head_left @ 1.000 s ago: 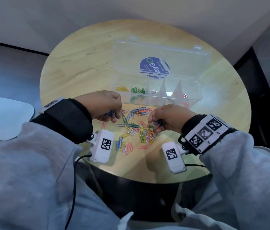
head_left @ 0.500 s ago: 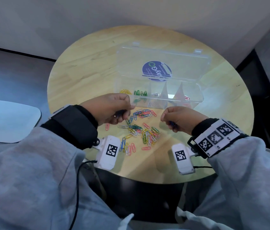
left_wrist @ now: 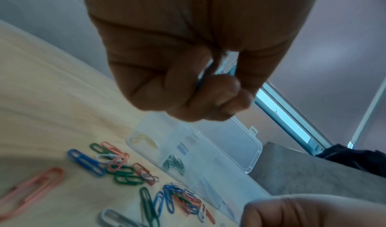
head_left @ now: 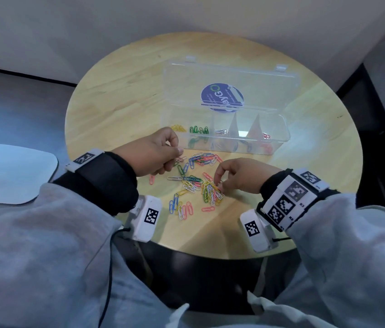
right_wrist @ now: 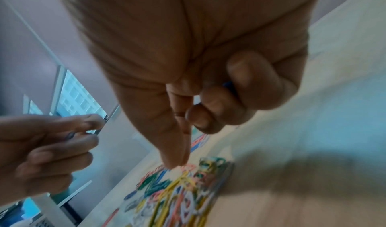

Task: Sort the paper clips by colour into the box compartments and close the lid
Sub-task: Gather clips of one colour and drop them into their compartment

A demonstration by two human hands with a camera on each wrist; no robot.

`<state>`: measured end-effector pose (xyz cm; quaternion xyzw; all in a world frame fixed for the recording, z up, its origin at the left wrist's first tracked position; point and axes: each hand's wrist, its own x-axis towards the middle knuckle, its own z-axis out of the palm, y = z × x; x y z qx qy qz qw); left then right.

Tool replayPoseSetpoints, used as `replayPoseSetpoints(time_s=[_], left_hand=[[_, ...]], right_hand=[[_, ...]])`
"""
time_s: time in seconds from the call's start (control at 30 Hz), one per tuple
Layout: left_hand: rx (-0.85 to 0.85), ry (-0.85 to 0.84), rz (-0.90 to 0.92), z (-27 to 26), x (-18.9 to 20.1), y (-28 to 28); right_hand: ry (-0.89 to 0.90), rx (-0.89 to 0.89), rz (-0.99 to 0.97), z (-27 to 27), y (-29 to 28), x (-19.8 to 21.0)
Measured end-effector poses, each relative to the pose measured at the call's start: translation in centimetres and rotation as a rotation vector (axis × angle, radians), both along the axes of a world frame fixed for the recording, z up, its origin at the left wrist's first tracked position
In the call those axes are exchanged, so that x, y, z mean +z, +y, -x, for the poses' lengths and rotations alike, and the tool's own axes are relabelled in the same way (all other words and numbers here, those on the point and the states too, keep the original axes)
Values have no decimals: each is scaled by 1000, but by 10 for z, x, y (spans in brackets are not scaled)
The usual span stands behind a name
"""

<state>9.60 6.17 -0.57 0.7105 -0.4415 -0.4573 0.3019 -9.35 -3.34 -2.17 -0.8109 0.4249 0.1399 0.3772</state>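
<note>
A clear compartment box (head_left: 279, 140) stands open on the round wooden table (head_left: 120, 98), its lid (head_left: 229, 74) tilted back. Yellow, green, silver and red clips lie in separate compartments. A mixed pile of coloured paper clips (head_left: 192, 183) lies in front of the box. My left hand (head_left: 175, 153) hovers over the pile's left end, fingers curled round blue clips (left_wrist: 219, 69). My right hand (head_left: 218, 184) reaches thumb and forefinger down into the pile's right side (right_wrist: 183, 181), while its other curled fingers keep a blue clip (right_wrist: 227, 84).
A white rounded surface (head_left: 9, 171) sits off the table to the left, lower down. The table's near edge (head_left: 210, 254) runs just past my wrists. A wall stands behind the table and a dark gap (head_left: 376, 129) lies on the right.
My right hand has moved left and down, so its fingertips now touch the pile. The left hand stays beside the box front, still gripping its clips.
</note>
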Motion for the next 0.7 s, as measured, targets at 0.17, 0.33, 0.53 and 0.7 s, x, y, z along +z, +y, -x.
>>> replayPoseSetpoints(time_s=[0.17,0.33,0.53,0.7], left_hand=[[-102,9,-135,-1,0,0],[-384,-439,-275,5,1,6],[-617,-660,-378,15,-3,9],[-639,-713,-396,16,-11,6]], right_hand=[[69,92,85,-9,6,-5],[126,135,140,-9,8,-6],[94,162,164,-17,11,-8],[93,154,164,-18,10,-10]])
